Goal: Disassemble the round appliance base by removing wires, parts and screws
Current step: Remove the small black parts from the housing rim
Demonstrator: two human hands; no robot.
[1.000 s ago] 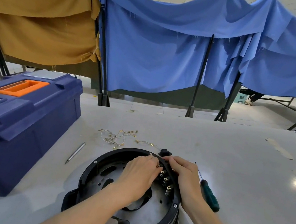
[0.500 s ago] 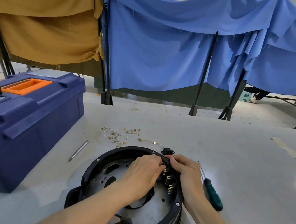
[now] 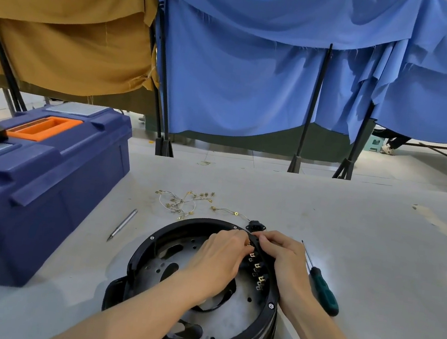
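The round black appliance base [image 3: 146, 247] lies open side up on the grey table, showing a metal plate with holes. Along its right inner wall sits a black part with several brass terminals [image 3: 257, 270]. My left hand [image 3: 219, 257] reaches inside the base, fingertips curled at the top end of that terminal part. My right hand [image 3: 284, 260] grips the rim from outside at the same spot, fingers curled over the edge. What the fingertips pinch is hidden. Removed wires with brass lugs [image 3: 184, 201] lie beyond the base, beside a small black socket [image 3: 256, 225].
A green-handled screwdriver [image 3: 323, 287] lies right of the base, close to my right wrist. A metal pen-like tool [image 3: 123, 224] lies to the left. A big blue toolbox [image 3: 34, 173] with an orange handle and a tape roll fills the left side. Cloth screens hang behind.
Both hands stay at the top of the terminal part with only small finger shifts. The camera has tilted slightly; the base has not moved.
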